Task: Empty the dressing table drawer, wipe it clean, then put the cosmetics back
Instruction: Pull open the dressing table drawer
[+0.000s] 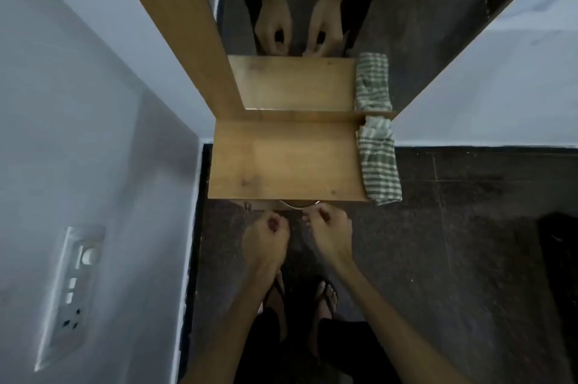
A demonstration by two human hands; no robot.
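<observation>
Nearest me, both forearms reach forward over the dark floor, feet in sandals below. My left hand (271,235) is curled loosely, fingers bent inward, holding nothing that I can make out. My right hand (328,232) is also half-curled, its fingertips (308,221) just beside the metal handle (295,204) at the near edge of the dressing table (281,161); whether they touch it I cannot tell. The drawer itself sits under the tabletop, hidden and apparently closed; no cosmetics show. I judge the handle stiff and smooth, likely slippery, so hook fingers under its curve and pull straight toward me. Loose contents may rattle or tip, so pull evenly. At the right edge lies a striped cloth (380,161), soft, light, pinchable anywhere. Farthest, the mirror (422,39) repeats everything.
</observation>
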